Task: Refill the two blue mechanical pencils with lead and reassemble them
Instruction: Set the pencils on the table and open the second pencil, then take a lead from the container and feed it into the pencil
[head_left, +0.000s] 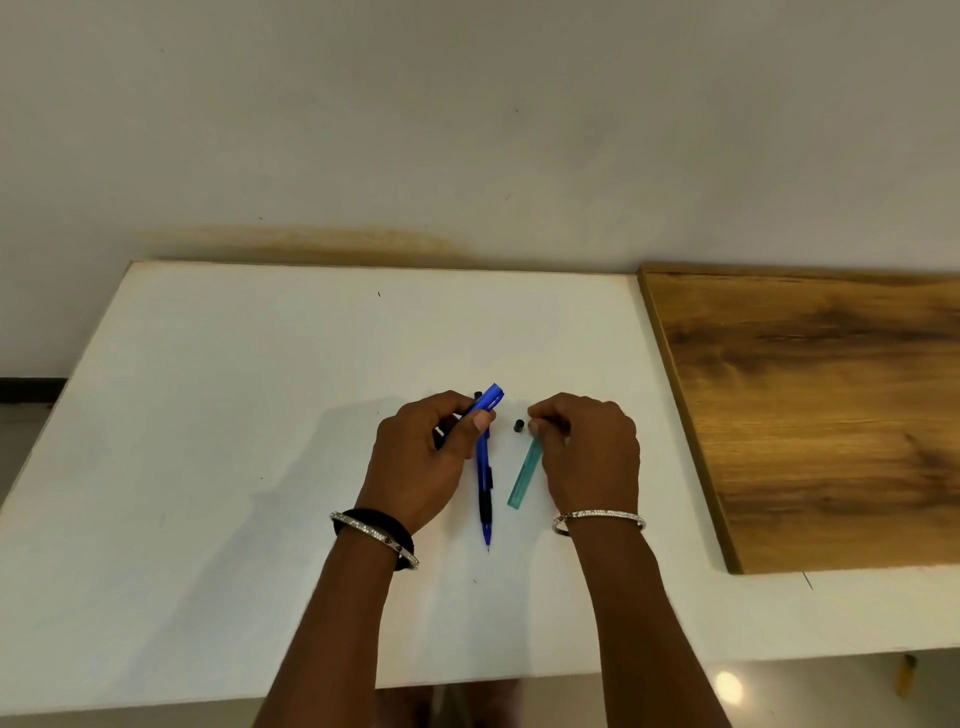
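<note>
Left hand (421, 457) grip clamped on one blue mechanical pencil (491, 402). Other blue pencil (484, 499) flat on white bench (234, 415), just beside teal lead case (524, 478). Right hand (587, 447) grip curled by black cap (518, 426), can't tell on what.

Noted: white table (234, 441); brown streaked wood-grain board (810, 415); held pencil (492, 399) blue; lying pencil (483, 462) blue with black grip; lead case (524, 478) translucent teal; small cap (518, 425) black — bracelets (600, 515) silver, one wristband (371, 514) black.

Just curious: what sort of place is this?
Likely an indoor desk or work corner: a white table against a bare wall, a wooden board at its right, a blue pencil and green lead case.
</note>
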